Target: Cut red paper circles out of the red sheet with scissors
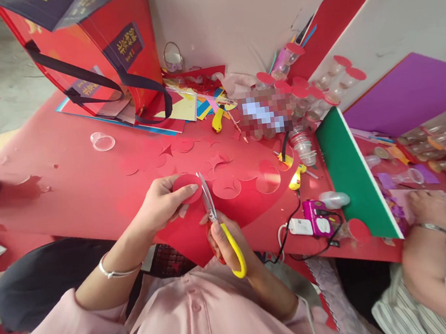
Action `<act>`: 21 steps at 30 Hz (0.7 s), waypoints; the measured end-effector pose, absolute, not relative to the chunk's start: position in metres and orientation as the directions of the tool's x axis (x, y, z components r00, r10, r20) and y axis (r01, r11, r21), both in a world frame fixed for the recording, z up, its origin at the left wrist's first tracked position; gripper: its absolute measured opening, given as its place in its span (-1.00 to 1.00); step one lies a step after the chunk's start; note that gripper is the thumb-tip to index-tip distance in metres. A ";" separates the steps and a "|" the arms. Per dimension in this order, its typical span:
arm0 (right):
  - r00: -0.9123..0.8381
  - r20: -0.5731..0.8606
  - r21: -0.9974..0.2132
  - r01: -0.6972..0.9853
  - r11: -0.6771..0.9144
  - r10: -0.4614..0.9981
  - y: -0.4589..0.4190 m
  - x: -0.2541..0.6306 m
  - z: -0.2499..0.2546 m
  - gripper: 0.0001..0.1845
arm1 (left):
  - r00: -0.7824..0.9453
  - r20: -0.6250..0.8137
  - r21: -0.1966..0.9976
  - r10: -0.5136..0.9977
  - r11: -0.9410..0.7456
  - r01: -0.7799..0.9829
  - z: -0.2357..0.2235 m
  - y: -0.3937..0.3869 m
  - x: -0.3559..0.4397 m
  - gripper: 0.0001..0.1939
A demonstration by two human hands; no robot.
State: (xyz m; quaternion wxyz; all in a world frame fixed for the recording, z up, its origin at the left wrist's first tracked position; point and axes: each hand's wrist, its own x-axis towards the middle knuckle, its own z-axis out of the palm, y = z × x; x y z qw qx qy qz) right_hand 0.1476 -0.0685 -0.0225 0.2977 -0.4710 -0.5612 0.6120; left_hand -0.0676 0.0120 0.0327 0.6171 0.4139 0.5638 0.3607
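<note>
My left hand (166, 200) pinches a round piece of red paper (188, 182) between thumb and fingers. Yellow-handled scissors (233, 249) are gripped in my right hand (228, 242), with the blades pointing up and away from me. The blades lie against the right edge of the red disc, and I cannot tell whether they cut into it. Under my hands is a larger red sheet (243, 202) with round holes cut from it. Red paper scraps (218, 160) lie on the red table just beyond my hands.
A large red gift bag (122, 44) stands at the back left. Yellow glue guns (296, 178), with cords, lie right of my hands near a magenta box (318, 219). A green board (356, 172) separates me from a co-worker's hand (431, 206). Clear cups with red discs (320, 95) stand behind.
</note>
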 end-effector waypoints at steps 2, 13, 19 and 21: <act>-0.389 -0.236 -0.969 0.165 -0.185 0.890 -0.068 0.148 -0.022 -0.23 | 0.107 -0.399 0.917 0.911 0.399 0.025 0.032 0.012 -0.069 -0.66; -0.376 -0.255 -0.964 0.177 -0.201 0.891 -0.069 0.150 -0.019 -0.23 | 0.176 -0.416 0.909 0.892 0.403 0.107 0.032 0.014 -0.074 -0.61; -0.374 -0.255 -0.966 0.132 -0.221 0.892 -0.071 0.150 -0.023 -0.32 | 0.175 -0.423 0.906 0.889 0.406 0.122 0.033 0.016 -0.074 -0.64; -0.372 -0.257 -0.966 0.133 -0.223 0.892 -0.071 0.151 -0.023 -0.33 | 0.179 -0.429 0.903 0.886 0.412 0.124 0.033 0.017 -0.075 -0.64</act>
